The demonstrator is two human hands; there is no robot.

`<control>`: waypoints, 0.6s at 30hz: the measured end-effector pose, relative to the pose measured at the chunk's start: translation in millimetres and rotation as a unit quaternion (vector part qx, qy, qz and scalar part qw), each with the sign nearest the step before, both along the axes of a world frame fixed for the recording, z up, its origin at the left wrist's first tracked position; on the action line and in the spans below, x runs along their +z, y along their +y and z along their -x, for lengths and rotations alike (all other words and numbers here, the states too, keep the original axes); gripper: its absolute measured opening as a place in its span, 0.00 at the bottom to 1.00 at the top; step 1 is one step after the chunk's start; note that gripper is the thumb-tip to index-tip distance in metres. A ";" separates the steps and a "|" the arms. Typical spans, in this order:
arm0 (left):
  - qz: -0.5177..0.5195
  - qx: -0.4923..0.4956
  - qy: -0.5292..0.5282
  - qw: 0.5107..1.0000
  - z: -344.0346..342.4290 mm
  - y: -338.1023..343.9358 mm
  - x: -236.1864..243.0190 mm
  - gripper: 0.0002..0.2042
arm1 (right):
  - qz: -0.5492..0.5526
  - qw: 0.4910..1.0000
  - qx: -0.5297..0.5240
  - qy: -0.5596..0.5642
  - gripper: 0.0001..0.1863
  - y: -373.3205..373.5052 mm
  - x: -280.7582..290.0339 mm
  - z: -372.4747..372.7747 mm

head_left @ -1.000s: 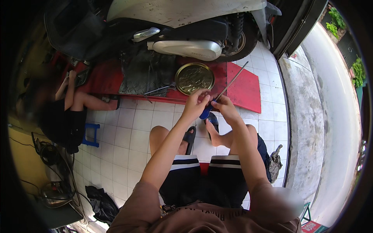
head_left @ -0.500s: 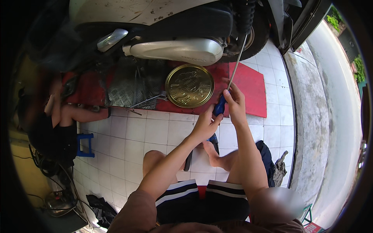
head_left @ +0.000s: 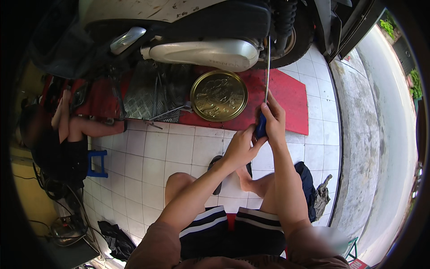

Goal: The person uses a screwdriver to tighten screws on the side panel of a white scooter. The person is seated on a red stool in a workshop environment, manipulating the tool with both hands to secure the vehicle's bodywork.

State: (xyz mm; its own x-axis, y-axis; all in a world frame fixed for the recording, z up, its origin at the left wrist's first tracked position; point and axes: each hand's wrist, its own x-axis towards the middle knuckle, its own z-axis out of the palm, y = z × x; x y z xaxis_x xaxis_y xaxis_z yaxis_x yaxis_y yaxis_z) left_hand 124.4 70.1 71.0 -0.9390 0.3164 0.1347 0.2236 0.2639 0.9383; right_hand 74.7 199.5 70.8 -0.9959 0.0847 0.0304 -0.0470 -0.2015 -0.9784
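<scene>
A long screwdriver [head_left: 268,74] with a blue handle points away from me, its metal shaft nearly straight. My right hand [head_left: 274,117] is closed round the front of the handle and the base of the shaft. My left hand [head_left: 244,147] grips the rear end of the same handle. The shaft's far end reaches the scooter [head_left: 204,56], between the silver engine cover and the rear shock absorber [head_left: 284,20]; its tip is hard to make out there. Left of my hands, a round gold tin lid [head_left: 219,96] lies on the red platform [head_left: 286,101].
Metal tools [head_left: 168,113] lie on the platform left of the lid. Another person [head_left: 56,139] sits at the far left beside a blue stool [head_left: 97,163]. A dark cloth [head_left: 305,188] lies on the tiled floor by my right leg. A road runs along the right.
The screwdriver's far end has swung left, away from the shock absorber, so the shaft stands straighter. My left hand has shifted slightly right with the handle.
</scene>
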 end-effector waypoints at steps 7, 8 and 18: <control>0.037 -0.004 -0.005 0.999 0.2 5.3 1.3 0.17 | 0.007 1.000 0.000 0.004 0.28 3.6 3.6 -3.9; 0.037 -0.004 0.003 0.999 0.4 5.5 1.1 0.18 | 0.008 1.000 -0.001 0.006 0.28 3.8 3.6 -4.1; 0.031 -0.002 0.019 0.999 1.0 8.7 0.9 0.14 | -0.015 1.000 0.013 0.009 0.30 5.5 4.5 -2.8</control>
